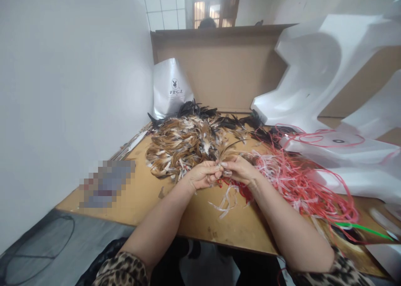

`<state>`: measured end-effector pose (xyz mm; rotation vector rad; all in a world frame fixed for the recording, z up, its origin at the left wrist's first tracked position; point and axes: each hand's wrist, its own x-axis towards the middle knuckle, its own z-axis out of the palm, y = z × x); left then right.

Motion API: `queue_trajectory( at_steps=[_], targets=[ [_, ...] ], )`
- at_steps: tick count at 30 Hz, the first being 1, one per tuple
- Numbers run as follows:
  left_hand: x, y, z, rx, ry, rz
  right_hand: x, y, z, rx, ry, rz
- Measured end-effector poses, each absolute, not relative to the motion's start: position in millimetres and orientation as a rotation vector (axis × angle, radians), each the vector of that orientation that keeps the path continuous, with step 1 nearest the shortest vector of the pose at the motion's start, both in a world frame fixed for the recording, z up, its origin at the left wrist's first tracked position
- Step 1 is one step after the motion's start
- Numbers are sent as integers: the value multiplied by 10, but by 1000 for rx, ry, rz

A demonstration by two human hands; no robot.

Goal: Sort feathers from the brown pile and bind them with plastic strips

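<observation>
From the head camera, the left hand (203,175) and the right hand (239,169) meet fingertip to fingertip above the table, both pinched tight on a small bundle of brown feathers (226,155) whose tips fan up and away from the knuckles. Whitish and red strands (230,192) hang down from the pinch onto the board.

The surface is a worn wooden table (150,198), set against a white wall (62,89) on the left, with a cardboard panel (225,68) standing at the back.

Just beyond the hands lies a broad feather pile (184,141), brown, white and black. To the right, a tangle of red plastic string (300,185) spreads along the table, touching sheets of white foam (328,68). A silver bag (171,87) leans behind the pile. A green strand (363,228) lies near the right edge.
</observation>
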<state>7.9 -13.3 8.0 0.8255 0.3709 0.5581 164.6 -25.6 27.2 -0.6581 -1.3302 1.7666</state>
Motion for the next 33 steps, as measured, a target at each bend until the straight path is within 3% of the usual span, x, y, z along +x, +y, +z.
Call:
queue_trajectory(
  at_steps=[13,23,33],
  targets=[
    [33,-42,162,1221,745,699,1843,-102,247,-1009,-1185,1421],
    [40,-3,147,1266,728,939,1803,-52,112,-1096,-1172,1629],
    [122,-17,125,1082,694,1039,1813,-25,81,-860,-1063,1789]
  ],
)
